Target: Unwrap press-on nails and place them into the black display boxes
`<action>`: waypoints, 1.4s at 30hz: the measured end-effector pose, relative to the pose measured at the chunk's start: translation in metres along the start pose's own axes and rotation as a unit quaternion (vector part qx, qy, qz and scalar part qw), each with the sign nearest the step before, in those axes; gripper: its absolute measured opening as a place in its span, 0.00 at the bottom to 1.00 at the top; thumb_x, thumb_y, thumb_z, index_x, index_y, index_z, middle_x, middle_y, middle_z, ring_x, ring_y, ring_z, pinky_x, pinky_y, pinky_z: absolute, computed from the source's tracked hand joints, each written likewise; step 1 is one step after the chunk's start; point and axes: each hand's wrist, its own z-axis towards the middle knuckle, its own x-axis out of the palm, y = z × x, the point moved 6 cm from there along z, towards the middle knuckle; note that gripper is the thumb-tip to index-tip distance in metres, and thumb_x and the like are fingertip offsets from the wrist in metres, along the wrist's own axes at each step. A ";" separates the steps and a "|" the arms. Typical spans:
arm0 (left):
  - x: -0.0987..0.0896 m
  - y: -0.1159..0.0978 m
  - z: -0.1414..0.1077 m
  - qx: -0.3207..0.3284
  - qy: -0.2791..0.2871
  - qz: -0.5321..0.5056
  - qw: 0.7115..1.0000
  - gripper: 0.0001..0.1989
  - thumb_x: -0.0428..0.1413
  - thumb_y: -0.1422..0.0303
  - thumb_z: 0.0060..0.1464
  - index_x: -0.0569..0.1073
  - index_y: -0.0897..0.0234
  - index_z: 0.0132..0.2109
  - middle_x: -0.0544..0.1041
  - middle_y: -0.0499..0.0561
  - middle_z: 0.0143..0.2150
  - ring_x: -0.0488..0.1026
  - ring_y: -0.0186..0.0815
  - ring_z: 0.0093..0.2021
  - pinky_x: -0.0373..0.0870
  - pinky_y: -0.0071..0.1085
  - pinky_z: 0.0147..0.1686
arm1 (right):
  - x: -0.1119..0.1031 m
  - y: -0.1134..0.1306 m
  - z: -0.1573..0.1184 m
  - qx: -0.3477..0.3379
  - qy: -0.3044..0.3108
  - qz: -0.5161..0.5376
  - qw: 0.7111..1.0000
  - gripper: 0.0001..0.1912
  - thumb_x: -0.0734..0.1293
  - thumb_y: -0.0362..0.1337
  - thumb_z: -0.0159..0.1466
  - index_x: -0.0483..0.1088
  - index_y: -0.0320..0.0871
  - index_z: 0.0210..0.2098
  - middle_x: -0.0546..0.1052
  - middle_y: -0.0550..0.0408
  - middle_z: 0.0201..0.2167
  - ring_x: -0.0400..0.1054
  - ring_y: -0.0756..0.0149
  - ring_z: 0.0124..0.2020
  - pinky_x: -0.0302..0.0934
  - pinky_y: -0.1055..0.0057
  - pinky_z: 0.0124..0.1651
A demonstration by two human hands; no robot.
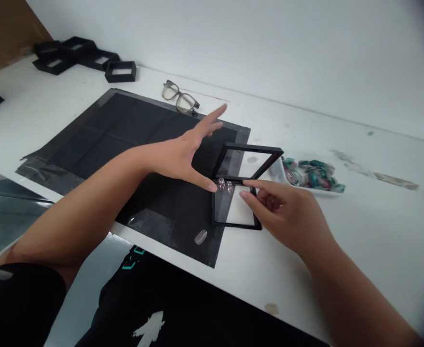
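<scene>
A black hinged frame (237,225) lies open, its lid tilted up and clear windows in both halves. Two small clear, speckled pieces like false nails (225,186) rest on the lower window near the hinge. Beside them is the thumb tip of my left hand (183,154), whose fingers are spread and hold nothing. Over the frame's right side, my right hand (287,207) brings thumb and index finger close in a pinch, other fingers curled. Whatever may be between those tips is too small to make out. One clear nail-shaped piece (200,236) lies on the black mat (183,212).
A white tray (280,174) of green and reddish oval pieces (315,173) stands right of the frame. Eyeglasses (180,97) lie behind the mat. Several black box frames (120,71) sit at the back left, near the white wall (233,48). The table's front edge runs close to my lap.
</scene>
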 end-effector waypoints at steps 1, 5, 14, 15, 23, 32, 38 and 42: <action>-0.002 0.000 -0.002 0.004 0.010 0.017 1.000 0.69 0.69 0.47 0.41 0.30 0.53 0.75 0.44 0.63 0.77 0.50 0.57 0.75 0.62 0.51 0.68 | -0.001 -0.002 0.000 0.008 -0.008 0.005 1.000 0.15 0.69 0.49 0.63 0.82 0.48 0.41 0.74 0.59 0.19 0.65 0.69 0.19 0.57 0.69 0.24; -0.001 0.010 -0.013 -0.071 0.109 0.117 0.985 0.79 0.70 0.42 0.32 0.20 0.54 0.73 0.35 0.67 0.77 0.40 0.63 0.76 0.60 0.58 0.66 | -0.002 -0.008 -0.001 0.065 -0.033 0.067 0.995 0.13 0.69 0.48 0.63 0.83 0.48 0.38 0.81 0.55 0.25 0.72 0.65 0.22 0.64 0.67 0.26; -0.005 -0.013 -0.077 -0.128 0.060 0.256 0.956 0.67 0.64 0.38 0.40 0.34 0.51 0.75 0.44 0.57 0.78 0.49 0.61 0.75 0.60 0.54 0.68 | 0.004 -0.007 -0.004 0.094 0.008 0.114 0.989 0.18 0.70 0.52 0.63 0.82 0.49 0.46 0.81 0.54 0.31 0.64 0.72 0.19 0.61 0.72 0.21; -0.001 -0.022 -0.090 -0.125 0.043 0.269 0.954 0.63 0.61 0.37 0.45 0.35 0.52 0.75 0.44 0.57 0.78 0.49 0.60 0.75 0.60 0.54 0.68 | 0.003 -0.007 -0.004 0.095 0.004 0.114 0.989 0.18 0.70 0.51 0.63 0.82 0.49 0.45 0.80 0.55 0.29 0.62 0.73 0.18 0.59 0.73 0.20; 0.018 -0.080 -0.127 -0.101 -0.183 0.284 0.936 0.18 0.60 0.50 0.59 0.74 0.62 0.43 0.81 0.51 0.42 0.77 0.40 0.43 0.75 0.37 0.41 | 0.007 0.001 0.000 0.024 0.014 0.108 0.994 0.12 0.69 0.46 0.65 0.80 0.49 0.42 0.81 0.54 0.38 0.68 0.70 0.26 0.61 0.73 0.23; 0.069 -0.070 -0.114 -0.020 -0.030 0.254 0.966 0.14 0.55 0.57 0.66 0.78 0.51 0.54 0.79 0.46 0.37 0.74 0.35 0.38 0.65 0.31 0.30 | 0.003 -0.003 0.001 0.017 0.003 0.093 0.995 0.13 0.69 0.46 0.64 0.81 0.47 0.42 0.81 0.53 0.33 0.64 0.71 0.23 0.59 0.71 0.24; 0.066 -0.071 -0.109 -0.009 -0.090 0.263 0.960 0.09 0.55 0.65 0.65 0.80 0.57 0.40 0.81 0.45 0.36 0.75 0.32 0.36 0.65 0.30 0.30 | 0.004 0.000 -0.001 0.010 0.040 0.092 0.995 0.15 0.68 0.47 0.64 0.81 0.46 0.41 0.75 0.56 0.22 0.64 0.69 0.21 0.57 0.69 0.26; 0.052 -0.067 -0.112 -0.021 -0.135 0.236 0.962 0.05 0.56 0.68 0.60 0.77 0.60 0.36 0.80 0.45 0.33 0.76 0.32 0.33 0.67 0.28 0.31 | 0.003 -0.005 0.001 0.018 0.032 0.067 0.997 0.15 0.67 0.48 0.65 0.80 0.46 0.41 0.73 0.58 0.22 0.63 0.69 0.21 0.56 0.69 0.26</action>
